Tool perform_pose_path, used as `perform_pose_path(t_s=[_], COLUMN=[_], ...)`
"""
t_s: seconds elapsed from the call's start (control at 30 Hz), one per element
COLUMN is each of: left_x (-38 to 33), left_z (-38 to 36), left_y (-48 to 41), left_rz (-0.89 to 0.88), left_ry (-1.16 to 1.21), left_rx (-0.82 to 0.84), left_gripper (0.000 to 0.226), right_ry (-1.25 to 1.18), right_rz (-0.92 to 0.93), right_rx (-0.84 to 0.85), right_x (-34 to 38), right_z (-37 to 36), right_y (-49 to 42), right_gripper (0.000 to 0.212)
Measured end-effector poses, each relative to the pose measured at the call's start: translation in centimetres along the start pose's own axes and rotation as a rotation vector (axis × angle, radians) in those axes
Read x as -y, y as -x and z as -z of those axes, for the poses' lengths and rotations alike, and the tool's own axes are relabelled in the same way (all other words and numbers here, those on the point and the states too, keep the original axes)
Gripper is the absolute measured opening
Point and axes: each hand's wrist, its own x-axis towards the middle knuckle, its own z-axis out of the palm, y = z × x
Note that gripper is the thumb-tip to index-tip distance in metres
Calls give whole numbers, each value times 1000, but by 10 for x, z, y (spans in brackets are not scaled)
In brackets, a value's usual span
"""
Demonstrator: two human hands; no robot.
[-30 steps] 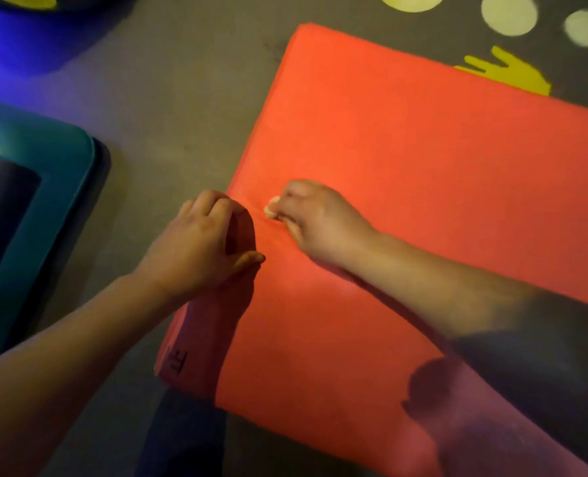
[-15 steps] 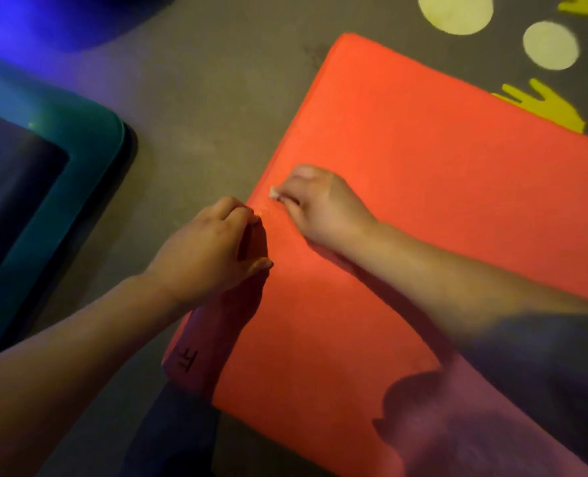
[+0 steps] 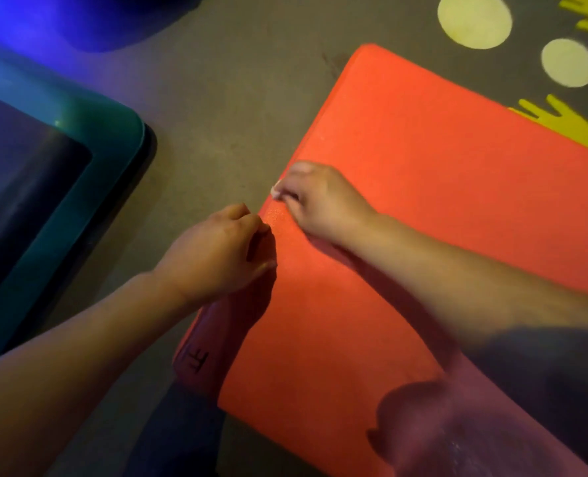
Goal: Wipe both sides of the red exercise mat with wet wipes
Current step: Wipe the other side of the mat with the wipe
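The left hand (image 3: 217,256) still grips the left short edge of the red foam exercise mat (image 3: 440,201) on the grey floor (image 3: 234,98). The right hand (image 3: 320,201), pinching a small white wet wipe (image 3: 276,192), has slid out to that edge; the upper side here seems covered. The mat's long axis runs rightward, out of view.

Play or exercise room, red exercise mat (image 3: 440,187) on grey floor (image 3: 244,108), yellow dots (image 3: 474,18) and handprints (image 3: 567,127)

Red-orange mat (image 3: 423,201), grey floor (image 3: 234,98) with pale-yellow dots (image 3: 475,20); teal-rimmed, seemingly dark-centred tray (image 3: 120,160).
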Motion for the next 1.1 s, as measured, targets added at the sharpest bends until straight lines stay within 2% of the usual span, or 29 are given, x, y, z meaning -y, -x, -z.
perform_pose_path(t_s=[0.07, 0.13, 0.2, 0.27, 0.33, 0.47, 0.7, 0.77, 0.87, 0.9, 0.97, 1.1], left_x=[0, -1, 0, 1, 2, 7, 21, 19, 10, 5, -9, -26], left_z=[2, 4, 6, 9, 15, 30, 27, 22, 15, 12, 5, -5], left_y=[3, 3, 3, 2, 2, 6, 4, 1, -3, -5, -7, -11], left_rz=[-28, -39, -28, 5, 8, 17, 182, 171, 113, 76, -32, -224], left_ry=[7, 7, 14, 14, 9, 15, 55, 69, 67, 67, 59, -7], left_rx=[0, 6, 8, 24, 62, 88, -60, -76, -91, -102, -66, 45], left_gripper=[48, 52, 52, 52, 53, 55, 26, 27, 24, 23, 26, 31], right_ry=[-15, 100, 201, 232, 221, 60, -199, -216, -118, -66, 46, 201], right_rz=[119, 123, -62, -322, -410, -191, 43, 150, 329, 347, 281, -37], right_rx=[111, 133, -17, -177, -213, -93, 95, 203, 373, 364, 234, -109], right_x=[10, -4, -30, -53, -58, -15, 62, 74, 70, 61, 33, -34], right_z=[1, 12, 23, 36, 34, 6, -23, -22, -8, -1, 12, 36], right_y=[12, -4, -31, -48, -51, -21, 85, 113, 128, 124, 112, 87], right_gripper=[19, 15, 16, 27, 34, 32, 19, 16, 20, 19, 14, 21])
